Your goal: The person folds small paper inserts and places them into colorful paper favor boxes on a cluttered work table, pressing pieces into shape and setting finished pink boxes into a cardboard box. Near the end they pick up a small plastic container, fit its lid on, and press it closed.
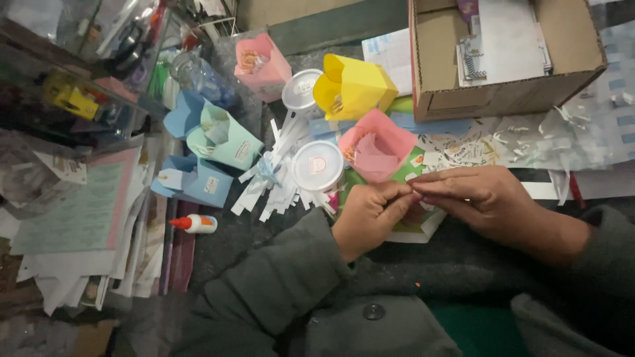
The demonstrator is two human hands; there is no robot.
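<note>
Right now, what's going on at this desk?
A person in a grey coat has both hands together over the desk: the left hand and right hand pinch something small between the fingertips, too small to identify. Just ahead sit a pink paper box, a round white lid and loose white paper strips. A glue bottle lies further left.

Dim, cool light falls from above; the worktop's (225,244) near edge sinks into shadow. Soft blur throughout, grainy darks, mild glare on white lids (318,165), corners slightly bent.
</note>
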